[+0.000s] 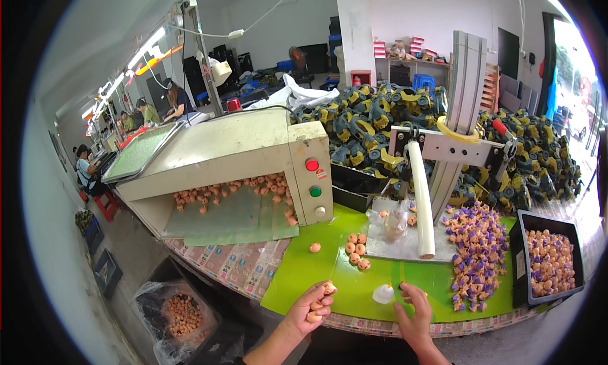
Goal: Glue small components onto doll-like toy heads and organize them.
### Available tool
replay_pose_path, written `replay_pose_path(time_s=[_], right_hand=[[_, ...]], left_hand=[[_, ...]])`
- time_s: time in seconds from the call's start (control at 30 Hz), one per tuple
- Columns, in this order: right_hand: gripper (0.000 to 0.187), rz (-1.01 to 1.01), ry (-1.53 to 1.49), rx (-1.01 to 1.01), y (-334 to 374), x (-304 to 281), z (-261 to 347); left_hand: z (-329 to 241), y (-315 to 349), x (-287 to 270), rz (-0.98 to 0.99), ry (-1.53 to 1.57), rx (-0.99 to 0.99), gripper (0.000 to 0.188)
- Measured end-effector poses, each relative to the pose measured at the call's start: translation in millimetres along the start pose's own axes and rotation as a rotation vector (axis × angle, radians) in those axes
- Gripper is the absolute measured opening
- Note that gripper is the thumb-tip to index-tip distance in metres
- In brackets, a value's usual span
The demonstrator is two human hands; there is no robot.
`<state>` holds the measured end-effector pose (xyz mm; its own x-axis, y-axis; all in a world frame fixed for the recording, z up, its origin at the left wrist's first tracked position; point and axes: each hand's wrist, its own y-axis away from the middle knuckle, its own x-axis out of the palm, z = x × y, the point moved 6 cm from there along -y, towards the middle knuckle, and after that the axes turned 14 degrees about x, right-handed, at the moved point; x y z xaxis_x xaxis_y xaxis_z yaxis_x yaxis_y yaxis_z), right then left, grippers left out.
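Observation:
My left hand [310, 309] is closed round small peach-coloured toy heads [315, 317]; one pokes out at the fingertips and another shows lower between the fingers. My right hand [415, 312] is just right of a small white plastic bottle [383, 294], its thumb and forefinger apart. A tiny dark reddish spot shows by the forefinger's tip, too small to make out. Beyond the hands, a cluster of round toy heads [357, 251] and a single toy head [315, 247] lie on the green sheet [304, 270].
Right of my hands are a heap of peach-and-purple toy pieces [476, 251] and a black bin [522, 264]. A press stand [437, 181] rises behind. At left stands a beige machine [221, 143] with toy heads inside; below, a bagged crate [142, 295]. Yellow-and-grey toy parts [367, 131] pile up beyond.

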<state>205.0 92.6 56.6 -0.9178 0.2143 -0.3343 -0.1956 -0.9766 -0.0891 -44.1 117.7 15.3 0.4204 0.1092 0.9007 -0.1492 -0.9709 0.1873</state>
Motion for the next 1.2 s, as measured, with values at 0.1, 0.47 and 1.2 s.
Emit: replay_pose_path(time_s=[0.1, 0.47, 1.2], right_hand=[[0.047, -0.034, 0.043, -0.060, -6.3, 19.2, 13.0], [0.040, 0.080, 0.117, -0.122, -0.3, 16.1, 18.9], [0.039, -0.041, -0.065, -0.087, 28.4, -21.7, 11.8]], left_hand=[[8.4, 10.9, 3.8, 0.069, 0.063, -0.043, 0.024], [35.4, 24.2, 11.8, 0.046, 0.061, -0.073, 0.031], [77.7, 21.7, 9.0, 0.105, -0.207, -0.133, 0.031]])
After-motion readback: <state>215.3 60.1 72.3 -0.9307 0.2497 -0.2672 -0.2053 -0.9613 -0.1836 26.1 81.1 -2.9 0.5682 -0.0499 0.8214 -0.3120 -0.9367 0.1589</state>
